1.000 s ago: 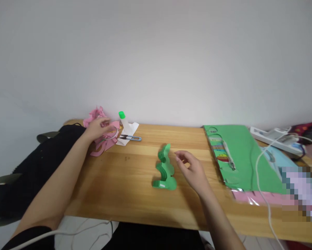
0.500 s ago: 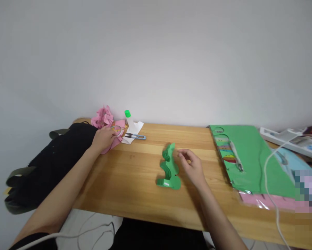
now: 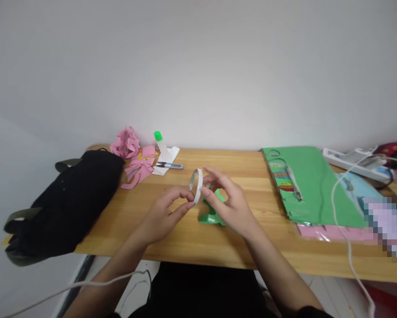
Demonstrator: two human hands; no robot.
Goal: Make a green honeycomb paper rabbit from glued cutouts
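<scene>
My left hand (image 3: 168, 214) pinches a thin white roll of tape (image 3: 198, 187) by its lower edge, between thumb and fingers. The roll is held upright above the table, with printing showing inside its ring. My right hand (image 3: 229, 201) is at the roll's right side, thumb and bent fingers against its edge and the forefinger stretched out above. Just below and behind my right hand, a stack of green wavy-edged paper cutouts (image 3: 209, 218) lies on the wooden table, partly hidden by that hand.
At the back left are crumpled pink paper (image 3: 127, 143), pink scraps (image 3: 140, 170), a green-capped glue stick (image 3: 159, 139) and blue thread snips (image 3: 172, 166). A black bag (image 3: 79, 198) lies left. Green sheets (image 3: 317, 190), a power strip (image 3: 353, 165) and a white cable (image 3: 337, 221) are right.
My left hand has brought the roll of tape from the pink scraps to the middle. My right hand has moved left and up to meet it, now over the green cutouts.
</scene>
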